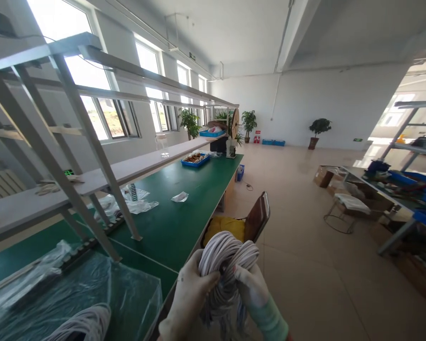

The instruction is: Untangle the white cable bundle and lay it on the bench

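1. The gloved left hand point(186, 296) is clamped on the left side of a white cable bundle point(216, 253), thumb in front.
2. The gloved right hand point(253, 289) grips the bundle's right side, thumb pressed against the strands.
3. The bundle is held up beside the green tabletop's point(204, 187) right edge, before a chair point(258, 218).
4. At the tabletop's near end, another cable coil point(92, 318) seems to lie on clear plastic point(131, 286).
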Available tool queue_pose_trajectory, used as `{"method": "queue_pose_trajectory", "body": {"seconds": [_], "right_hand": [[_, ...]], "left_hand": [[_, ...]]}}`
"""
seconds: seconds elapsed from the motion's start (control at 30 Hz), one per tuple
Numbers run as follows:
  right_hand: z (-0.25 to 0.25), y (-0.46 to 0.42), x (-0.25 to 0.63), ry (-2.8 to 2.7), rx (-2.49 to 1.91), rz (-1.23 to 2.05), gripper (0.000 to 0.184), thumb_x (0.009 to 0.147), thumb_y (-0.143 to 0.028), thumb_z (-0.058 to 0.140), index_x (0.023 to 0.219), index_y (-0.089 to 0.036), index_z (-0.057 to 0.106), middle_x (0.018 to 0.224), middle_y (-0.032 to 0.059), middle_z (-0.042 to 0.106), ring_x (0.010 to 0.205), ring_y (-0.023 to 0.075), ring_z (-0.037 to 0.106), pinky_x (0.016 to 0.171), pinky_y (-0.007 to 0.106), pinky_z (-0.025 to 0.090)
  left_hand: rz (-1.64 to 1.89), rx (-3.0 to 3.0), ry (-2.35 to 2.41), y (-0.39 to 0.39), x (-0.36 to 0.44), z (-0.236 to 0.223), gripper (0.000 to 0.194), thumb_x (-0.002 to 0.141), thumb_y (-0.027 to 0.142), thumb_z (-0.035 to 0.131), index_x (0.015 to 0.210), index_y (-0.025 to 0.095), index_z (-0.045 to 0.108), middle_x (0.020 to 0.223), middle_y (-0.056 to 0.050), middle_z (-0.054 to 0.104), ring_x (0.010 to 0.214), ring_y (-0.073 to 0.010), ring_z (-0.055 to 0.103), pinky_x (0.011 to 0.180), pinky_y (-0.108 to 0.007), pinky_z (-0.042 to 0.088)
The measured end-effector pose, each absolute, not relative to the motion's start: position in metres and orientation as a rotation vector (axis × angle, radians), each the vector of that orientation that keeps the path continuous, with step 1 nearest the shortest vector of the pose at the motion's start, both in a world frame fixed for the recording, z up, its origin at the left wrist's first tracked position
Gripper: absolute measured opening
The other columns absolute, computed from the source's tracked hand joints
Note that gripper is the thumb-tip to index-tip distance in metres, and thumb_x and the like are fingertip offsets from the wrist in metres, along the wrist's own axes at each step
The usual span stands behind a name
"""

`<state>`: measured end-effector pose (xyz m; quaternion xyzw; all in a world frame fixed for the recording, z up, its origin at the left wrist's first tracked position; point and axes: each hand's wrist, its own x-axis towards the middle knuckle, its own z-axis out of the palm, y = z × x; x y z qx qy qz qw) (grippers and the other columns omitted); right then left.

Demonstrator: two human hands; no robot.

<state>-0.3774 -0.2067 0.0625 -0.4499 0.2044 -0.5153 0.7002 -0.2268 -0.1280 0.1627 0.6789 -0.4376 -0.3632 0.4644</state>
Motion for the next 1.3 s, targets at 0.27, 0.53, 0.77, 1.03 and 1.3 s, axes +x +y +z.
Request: {"method": "queue_pose_trajectory", "body": {"seconds": [0.27,0.53,0.77,1.03,1.3], "right_hand": [[0.081,-0.212,-0.41,0.695,-1.355,-1.088,0.049,0.08,-0.052,0.079,0.108,-0.012,0.077,0.115,0.0182,0.075,0.108,0.0359,0.07,0.105,0.053,0.053],[0.115,-0.214,-0.429,1.003,-1.53,-0.985,0.026,0.073,-0.044,0.063,0.065,-0.019,0.065,0.072,0.0118,0.074,0.071,0.0293,0.071,0.078,0.042,0.058],[0.131,-0.232,-0.458,1.031,-1.508,-0.634,0.039,0.081,-0.047,0.058,0.059,-0.016,0.069,0.058,0.0087,0.071,0.056,0.0207,0.067,0.064,0.03,0.055],[0.142,-0.245,-0.48,0.711,-0.87,-0.95,0.039,0.067,-0.052,0.081,0.073,-0.018,0.064,0.037,-0.006,0.046,0.035,0.0123,0.042,0.043,0.026,0.037],[0.213,-0.24,-0.434,-0.108,0.109,-1.324,0.036,0.071,-0.004,0.07,0.092,-0.02,0.047,0.056,-0.0161,0.054,0.049,0.0054,0.054,0.053,0.027,0.041]], "left_hand": [[-1.061,1.606,-1.087,-0.145,-0.238,0.164,0.047,0.063,0.03,0.069,0.108,0.016,0.063,0.093,-0.006,0.069,0.096,-0.0315,0.066,0.084,-0.039,0.05],[-1.226,1.534,-1.117,-0.16,-0.252,0.131,0.053,0.062,0.022,0.066,0.114,0.014,0.062,0.1,-0.007,0.073,0.093,-0.0276,0.068,0.08,-0.035,0.05],[-1.25,1.602,-1.164,-0.165,-0.256,0.107,0.042,0.061,0.017,0.064,0.103,0.016,0.064,0.091,-0.004,0.07,0.083,-0.0229,0.063,0.074,-0.033,0.045],[-1.229,1.605,-1.124,-0.167,-0.238,0.073,0.049,0.06,0.018,0.059,0.109,0.015,0.063,0.091,-0.003,0.07,0.079,-0.0213,0.062,0.071,-0.032,0.046],[-1.222,1.555,-1.139,-0.166,-0.24,0.037,0.047,0.063,0.021,0.065,0.109,0.013,0.062,0.099,-0.008,0.072,0.094,-0.0271,0.065,0.084,-0.036,0.047]]}}
